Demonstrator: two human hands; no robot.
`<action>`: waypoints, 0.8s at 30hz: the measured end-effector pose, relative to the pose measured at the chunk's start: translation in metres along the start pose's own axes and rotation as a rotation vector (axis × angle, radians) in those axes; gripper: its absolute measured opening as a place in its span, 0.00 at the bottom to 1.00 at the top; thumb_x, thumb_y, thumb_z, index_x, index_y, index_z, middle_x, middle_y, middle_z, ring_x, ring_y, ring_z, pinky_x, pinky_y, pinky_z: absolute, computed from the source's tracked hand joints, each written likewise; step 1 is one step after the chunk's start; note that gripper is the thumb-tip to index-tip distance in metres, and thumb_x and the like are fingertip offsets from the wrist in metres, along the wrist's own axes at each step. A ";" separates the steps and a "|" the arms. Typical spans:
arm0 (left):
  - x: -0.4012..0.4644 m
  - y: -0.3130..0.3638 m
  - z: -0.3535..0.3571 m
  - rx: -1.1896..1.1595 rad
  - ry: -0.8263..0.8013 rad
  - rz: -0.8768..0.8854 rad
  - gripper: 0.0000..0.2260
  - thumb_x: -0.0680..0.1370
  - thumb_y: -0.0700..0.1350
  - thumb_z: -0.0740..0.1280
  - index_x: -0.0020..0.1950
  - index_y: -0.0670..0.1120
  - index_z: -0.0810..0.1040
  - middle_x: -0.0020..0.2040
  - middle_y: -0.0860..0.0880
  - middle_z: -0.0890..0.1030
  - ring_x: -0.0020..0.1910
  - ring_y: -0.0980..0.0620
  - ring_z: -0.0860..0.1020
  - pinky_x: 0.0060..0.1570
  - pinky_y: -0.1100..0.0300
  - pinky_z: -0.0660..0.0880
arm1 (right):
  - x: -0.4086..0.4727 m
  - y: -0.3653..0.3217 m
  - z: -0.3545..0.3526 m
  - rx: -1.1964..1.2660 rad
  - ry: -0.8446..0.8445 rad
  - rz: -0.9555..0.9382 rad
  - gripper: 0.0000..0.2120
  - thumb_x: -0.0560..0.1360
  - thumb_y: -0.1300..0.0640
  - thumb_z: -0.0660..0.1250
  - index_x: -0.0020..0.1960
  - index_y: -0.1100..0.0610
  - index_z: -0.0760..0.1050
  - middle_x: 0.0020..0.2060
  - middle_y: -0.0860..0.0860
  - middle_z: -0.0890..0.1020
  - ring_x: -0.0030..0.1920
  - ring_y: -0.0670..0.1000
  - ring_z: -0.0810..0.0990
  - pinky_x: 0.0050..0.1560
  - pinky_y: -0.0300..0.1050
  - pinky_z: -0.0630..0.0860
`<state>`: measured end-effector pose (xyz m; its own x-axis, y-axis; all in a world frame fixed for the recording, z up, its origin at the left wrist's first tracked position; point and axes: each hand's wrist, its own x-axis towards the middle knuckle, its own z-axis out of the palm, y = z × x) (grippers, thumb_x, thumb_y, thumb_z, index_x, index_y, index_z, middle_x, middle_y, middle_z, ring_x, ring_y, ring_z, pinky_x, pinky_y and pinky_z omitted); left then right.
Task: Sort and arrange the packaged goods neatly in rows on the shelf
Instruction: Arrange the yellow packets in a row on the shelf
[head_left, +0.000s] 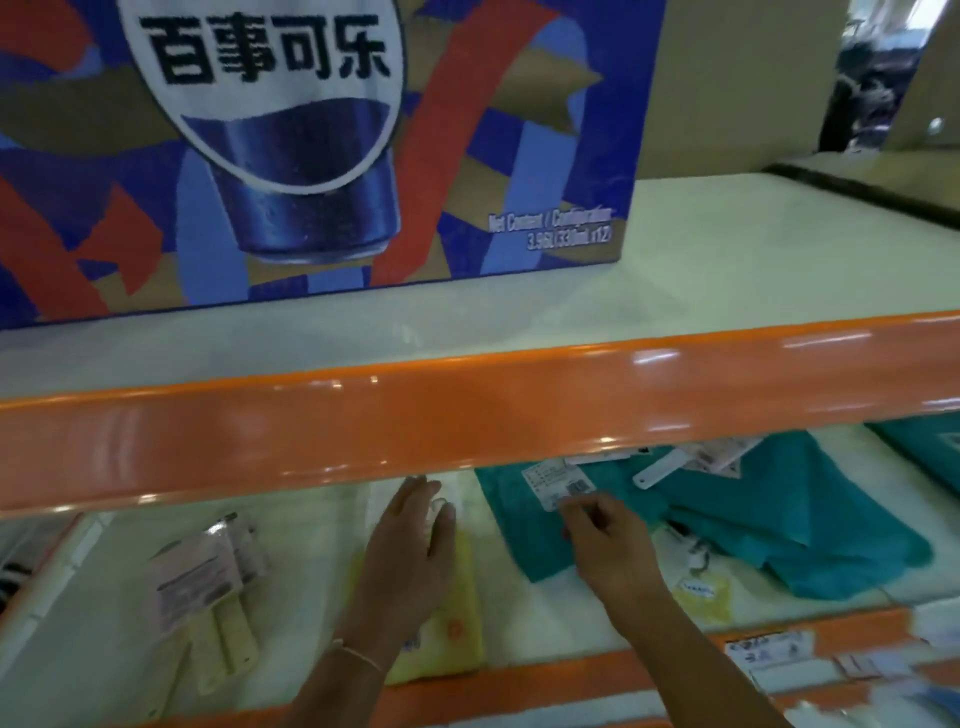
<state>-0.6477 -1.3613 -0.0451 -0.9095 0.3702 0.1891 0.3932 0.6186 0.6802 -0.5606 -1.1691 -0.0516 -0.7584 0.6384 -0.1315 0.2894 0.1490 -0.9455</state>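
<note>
On the lower shelf (104, 675) lie several flat packaged goods. My left hand (410, 545) lies flat with straight fingers on a yellow package (457, 623) in clear wrap. My right hand (608, 540) has curled fingers and pinches the edge of a teal package (727, 519) near its white barcode label (558, 483). A second teal package (924, 452) lies at the far right. A pale package with a card header (202, 577) rests to the left.
The orange rail of the upper shelf (467, 415) hangs low over the goods and hides their far ends. A big blue cola carton (311, 145) stands on that upper shelf. Price tags (769, 649) sit on the lower orange rail.
</note>
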 end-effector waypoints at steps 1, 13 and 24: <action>0.005 0.015 0.008 0.003 -0.032 0.032 0.18 0.82 0.52 0.57 0.71 0.49 0.70 0.72 0.52 0.69 0.70 0.54 0.67 0.68 0.62 0.63 | 0.006 0.000 -0.011 0.035 0.020 0.033 0.07 0.79 0.53 0.64 0.43 0.53 0.78 0.36 0.59 0.80 0.33 0.51 0.75 0.33 0.46 0.70; 0.053 0.150 0.112 -0.169 -0.357 -0.016 0.14 0.83 0.48 0.57 0.60 0.42 0.77 0.59 0.42 0.78 0.57 0.48 0.75 0.61 0.52 0.70 | 0.043 0.007 -0.094 0.456 -0.028 0.317 0.09 0.79 0.67 0.57 0.48 0.66 0.76 0.29 0.57 0.75 0.25 0.50 0.70 0.25 0.39 0.66; 0.060 0.180 0.149 -0.114 -0.296 -0.168 0.13 0.81 0.48 0.57 0.51 0.43 0.77 0.51 0.42 0.80 0.49 0.43 0.78 0.54 0.44 0.74 | 0.056 0.006 -0.128 0.787 -0.219 0.492 0.12 0.79 0.65 0.59 0.40 0.62 0.77 0.25 0.52 0.75 0.24 0.47 0.68 0.22 0.38 0.63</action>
<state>-0.6114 -1.1248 -0.0168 -0.8750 0.4652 -0.1338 0.2093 0.6130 0.7619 -0.5268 -1.0353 -0.0265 -0.7718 0.3271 -0.5452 0.1895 -0.7002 -0.6883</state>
